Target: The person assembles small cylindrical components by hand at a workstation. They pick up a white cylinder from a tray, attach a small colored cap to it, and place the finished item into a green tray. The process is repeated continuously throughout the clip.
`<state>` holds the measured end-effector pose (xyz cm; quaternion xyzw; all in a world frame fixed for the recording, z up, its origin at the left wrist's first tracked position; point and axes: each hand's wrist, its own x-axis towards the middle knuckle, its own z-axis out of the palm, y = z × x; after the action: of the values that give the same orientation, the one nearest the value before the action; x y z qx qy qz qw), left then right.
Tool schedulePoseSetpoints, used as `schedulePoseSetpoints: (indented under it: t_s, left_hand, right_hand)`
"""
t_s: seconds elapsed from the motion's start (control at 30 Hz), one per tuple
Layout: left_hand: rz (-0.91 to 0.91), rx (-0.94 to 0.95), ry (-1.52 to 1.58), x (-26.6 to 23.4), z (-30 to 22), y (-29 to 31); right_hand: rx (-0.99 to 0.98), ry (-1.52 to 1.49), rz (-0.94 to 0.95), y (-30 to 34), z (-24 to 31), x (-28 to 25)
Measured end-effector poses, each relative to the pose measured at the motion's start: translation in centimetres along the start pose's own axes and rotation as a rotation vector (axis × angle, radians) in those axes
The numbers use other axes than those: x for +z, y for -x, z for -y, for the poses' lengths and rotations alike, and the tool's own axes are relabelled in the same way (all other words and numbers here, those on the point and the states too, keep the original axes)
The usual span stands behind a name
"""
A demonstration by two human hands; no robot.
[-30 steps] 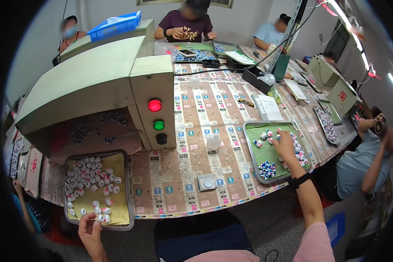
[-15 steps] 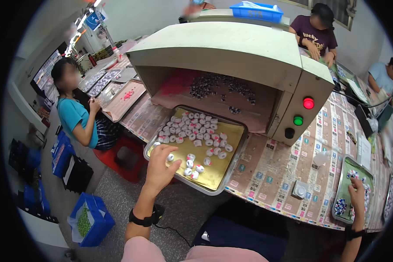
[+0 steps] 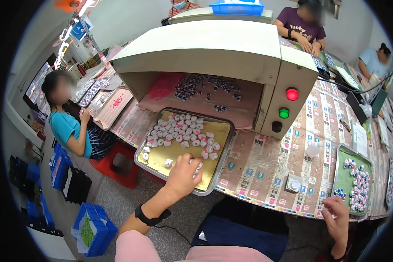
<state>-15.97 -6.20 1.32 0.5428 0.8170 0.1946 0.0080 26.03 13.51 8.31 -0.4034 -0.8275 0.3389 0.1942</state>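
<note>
My left hand (image 3: pixel 184 175) is over the near part of a metal tray (image 3: pixel 139 162) lined with yellow sheet. Its fingers are closed around small white round pieces (image 3: pixel 197 165), partly hidden by the hand. Many similar white pieces (image 3: pixel 174 131), some with pink marks, lie in the tray's far half, and one sits just left of my fingers. My right hand (image 3: pixel 336 215) is off the table's near edge, beside a green-lined tray (image 3: pixel 343 163) of blue, white and pink pieces (image 3: pixel 359 185). Its fingers are loosely bent and apart, with nothing visible in them.
A cream box-shaped machine (image 3: pixel 196 48) with lit red and green lamps stands behind the tray; dark blue-and-white pieces (image 3: pixel 205 85) lie inside it. A small clear bottle (image 3: pixel 313 149) and a square silvery object (image 3: pixel 294 183) stand between the trays. Co-workers sit left and behind.
My left hand has moved right and nearer, and closed around white pieces. My right hand has drawn back left from over the green-lined tray. The head view has shifted slightly.
</note>
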Motion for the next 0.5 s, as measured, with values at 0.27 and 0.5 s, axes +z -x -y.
schedulePoseSetpoints:
  t_s: [0.27, 0.5]
  left_hand:
    - [-0.007, -0.007, 0.047, 0.2, -0.9, -2.3]
    - [-0.175, -0.145, 0.594, 4.0, 4.4, -5.1]
  right_hand:
    - [-0.047, -0.031, -0.006, 0.7, 0.6, 1.2]
    - [-0.032, -0.007, -0.108, 0.7, -1.2, -0.9]
